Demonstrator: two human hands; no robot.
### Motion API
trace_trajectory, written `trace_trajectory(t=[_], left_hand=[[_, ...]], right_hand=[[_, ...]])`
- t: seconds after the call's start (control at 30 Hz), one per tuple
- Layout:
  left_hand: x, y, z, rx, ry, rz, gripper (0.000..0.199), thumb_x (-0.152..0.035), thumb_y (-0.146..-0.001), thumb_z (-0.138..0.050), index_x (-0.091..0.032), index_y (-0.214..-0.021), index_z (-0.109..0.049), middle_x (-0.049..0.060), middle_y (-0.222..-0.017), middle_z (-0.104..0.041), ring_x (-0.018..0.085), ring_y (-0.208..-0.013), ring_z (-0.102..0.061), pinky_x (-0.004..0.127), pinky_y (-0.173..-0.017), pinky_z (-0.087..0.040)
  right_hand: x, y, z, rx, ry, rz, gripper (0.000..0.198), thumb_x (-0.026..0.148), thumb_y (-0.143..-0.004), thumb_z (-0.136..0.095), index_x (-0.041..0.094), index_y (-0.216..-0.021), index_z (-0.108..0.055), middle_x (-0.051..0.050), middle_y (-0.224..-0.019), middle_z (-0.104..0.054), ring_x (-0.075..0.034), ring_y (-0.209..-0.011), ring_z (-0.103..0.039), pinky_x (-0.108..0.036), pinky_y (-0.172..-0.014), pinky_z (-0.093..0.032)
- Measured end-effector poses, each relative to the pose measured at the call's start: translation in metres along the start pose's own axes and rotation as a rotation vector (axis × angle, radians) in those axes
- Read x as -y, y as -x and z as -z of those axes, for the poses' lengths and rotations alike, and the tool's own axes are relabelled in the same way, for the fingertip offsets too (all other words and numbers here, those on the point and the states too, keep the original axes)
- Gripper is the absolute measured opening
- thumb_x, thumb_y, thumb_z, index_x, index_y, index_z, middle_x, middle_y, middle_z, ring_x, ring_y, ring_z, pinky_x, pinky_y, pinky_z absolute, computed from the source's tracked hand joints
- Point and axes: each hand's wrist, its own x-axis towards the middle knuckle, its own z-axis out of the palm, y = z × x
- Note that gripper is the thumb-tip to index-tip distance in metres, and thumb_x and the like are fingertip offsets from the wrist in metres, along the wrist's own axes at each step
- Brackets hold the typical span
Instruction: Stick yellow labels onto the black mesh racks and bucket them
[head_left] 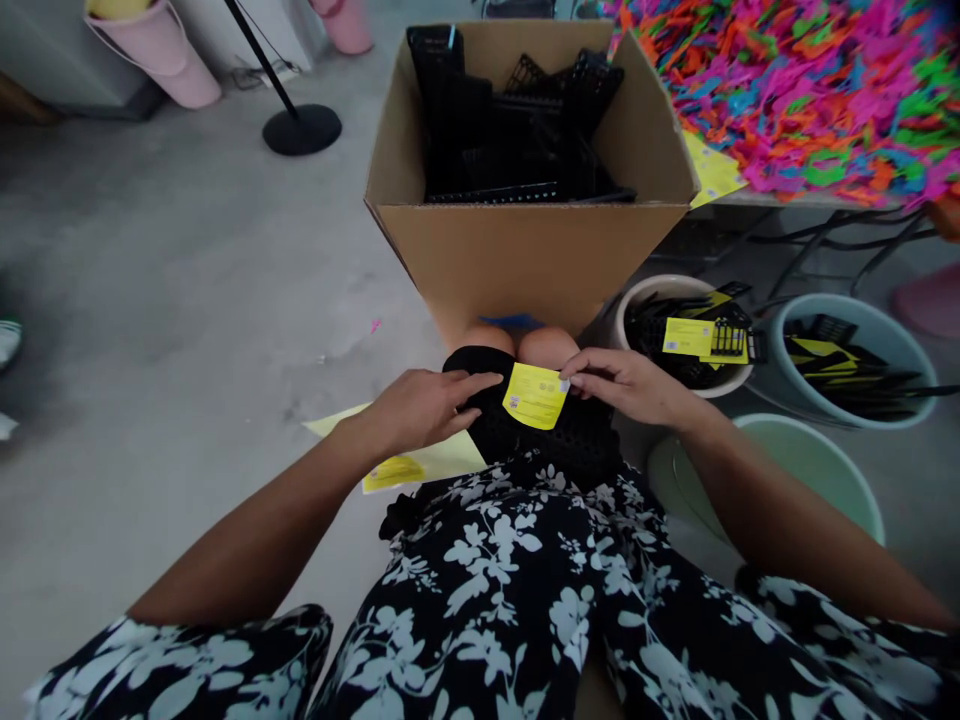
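Observation:
A small yellow printed label point(534, 396) is above my lap, slightly curved. My right hand point(616, 384) pinches its right edge between thumb and fingers. Just left of the label, my left hand point(431, 405) has its index finger stretched out and its thumb apart, with nothing held. A black perforated plastic piece point(574, 440) lies on my lap under the label; its full shape is hidden. Beneath my left wrist rests a pale yellow sheet point(442, 458) with a brighter yellow label point(394, 472) on it.
A cardboard box point(532, 245) of black plastic pieces point(517, 130) stands before me. On the right are a beige bucket point(624, 325), a blue bucket point(930, 350) and a green bucket point(810, 450). Colourful pieces point(810, 90) cover the table behind. A black stand base point(301, 130) is at left.

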Motion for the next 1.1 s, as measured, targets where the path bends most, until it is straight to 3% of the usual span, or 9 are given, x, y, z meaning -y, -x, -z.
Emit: trace_trajectory(t=[0.2, 0.6, 0.87, 1.1], left_hand=[[0.002, -0.008, -0.012, 0.016, -0.071, -0.081, 0.054, -0.038, -0.105, -0.049, -0.038, -0.159, -0.043, 0.005, -0.112, -0.071, 0.02, -0.084, -0.067, 0.03, -0.067, -0.042], [0.009, -0.013, -0.027, -0.009, -0.03, -0.145, 0.04, -0.036, -0.106, -0.05, -0.036, -0.145, -0.061, 0.004, -0.111, -0.069, 0.018, -0.083, -0.064, 0.029, -0.064, -0.039], [0.01, -0.015, -0.029, -0.013, 0.014, -0.186, 0.037, -0.048, -0.107, -0.051, -0.035, -0.136, -0.07, 0.003, -0.103, -0.07, 0.016, -0.081, -0.065, 0.028, -0.063, -0.04], [0.003, -0.023, -0.037, -0.053, 0.125, -0.135, 0.033, -0.047, -0.109, -0.048, -0.031, -0.12, -0.074, 0.001, -0.102, -0.073, 0.016, -0.088, -0.069, 0.029, -0.07, -0.044]], right_hand=[[-0.011, -0.013, -0.004, 0.025, -0.018, 0.006, 0.027, 0.043, -0.099, -0.062, 0.022, -0.109, -0.076, -0.003, -0.096, -0.074, -0.016, -0.082, -0.068, -0.029, -0.076, -0.058], [-0.016, -0.02, -0.003, 0.051, 0.056, 0.034, 0.025, 0.039, -0.101, -0.059, 0.022, -0.11, -0.076, -0.002, -0.093, -0.075, -0.016, -0.08, -0.069, -0.029, -0.076, -0.054], [-0.01, -0.02, -0.003, 0.102, 0.276, 0.099, 0.022, 0.025, -0.099, -0.056, 0.021, -0.109, -0.075, -0.003, -0.1, -0.078, -0.016, -0.089, -0.071, -0.028, -0.083, -0.051], [0.0, -0.014, -0.005, 0.128, 0.489, 0.144, 0.021, 0.03, -0.097, -0.062, 0.019, -0.112, -0.073, -0.007, -0.104, -0.077, -0.021, -0.088, -0.07, -0.032, -0.084, -0.051]])
